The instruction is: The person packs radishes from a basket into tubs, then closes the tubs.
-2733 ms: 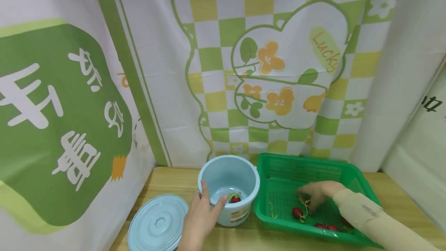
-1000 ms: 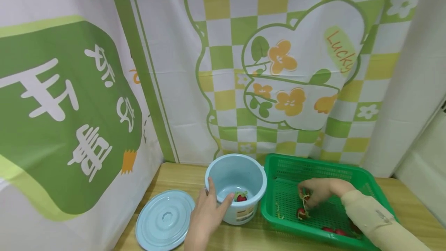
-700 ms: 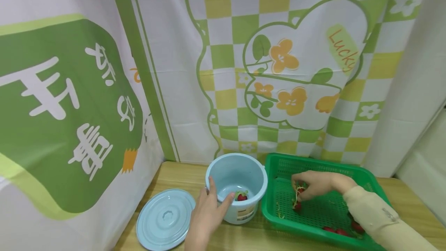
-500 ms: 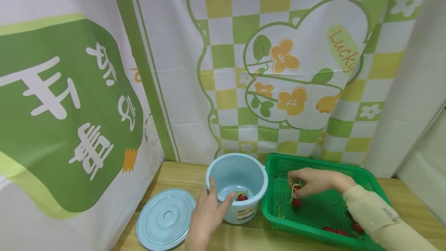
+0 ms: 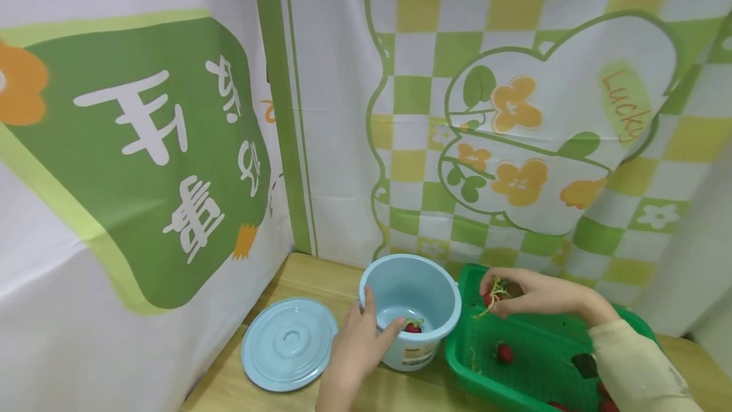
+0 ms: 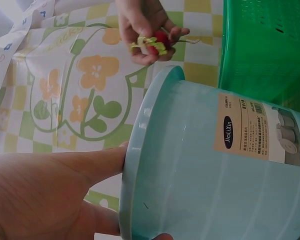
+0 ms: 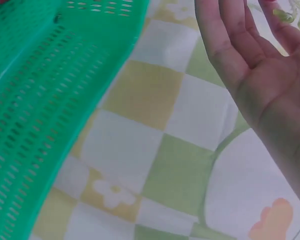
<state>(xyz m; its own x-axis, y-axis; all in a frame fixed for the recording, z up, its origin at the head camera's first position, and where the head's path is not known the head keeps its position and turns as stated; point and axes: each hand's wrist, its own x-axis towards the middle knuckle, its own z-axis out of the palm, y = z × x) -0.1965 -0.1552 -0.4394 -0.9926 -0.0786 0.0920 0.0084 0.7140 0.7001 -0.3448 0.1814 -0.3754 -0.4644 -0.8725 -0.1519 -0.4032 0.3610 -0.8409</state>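
Left grip (image 5: pixel 358 343) holds the blue bucket (image 6: pixel 190 170) labelled "JiaLiXin"

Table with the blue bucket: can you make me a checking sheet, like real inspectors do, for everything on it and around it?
Surface: wooden table, partly covered.
Job's things: blue bucket, lid off, a small radish visible inside; green basket with more radishes; blue lid lying left of the bucket.
Clutter: thin pale stalks in the basket.
Hands: left hand grips the bucket's rim; right hand holds a red radish off the basket floor.
Cables: nothing seen.
Surroundings: patterned cloth hanging behind and at the left.
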